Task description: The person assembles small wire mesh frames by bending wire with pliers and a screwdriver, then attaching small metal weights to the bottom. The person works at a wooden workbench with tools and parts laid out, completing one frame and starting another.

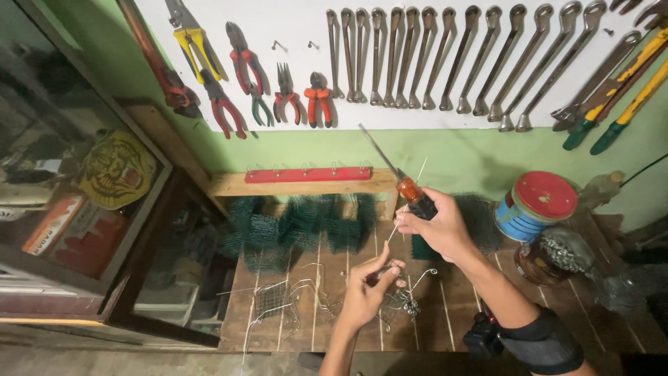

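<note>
Hands meet above a slatted brown wooden desk (pixel 445 317) set against a green wall. The right hand (pixel 437 228) is closed in a fist around the black grip of a screwdriver with an orange translucent handle and a long steel shaft (pixel 410 189); the shaft points up and to the left, its tip in front of the white tool board. The left hand (pixel 367 291) is lower and nearer the camera, its fingers pinched together on the lower end of a thin, pale length of stiff wire (pixel 405 207) that rises past the right hand's knuckles and crosses the screwdriver near its handle. Just below the left hand, bent loops of silver wire and a small square of wire mesh (pixel 275 299) lie on the desk. Folded pieces of dark green mesh (pixel 299 223) stand along the back of the desk. To the right sit a round blue tin with a red lid (pixel 536 205) and, just in front of it, a brown glass jar holding small metal parts (pixel 553 254). On the board hang a row of steel spanners (pixel 445 59) and red-handled pliers (pixel 278 87).
</note>
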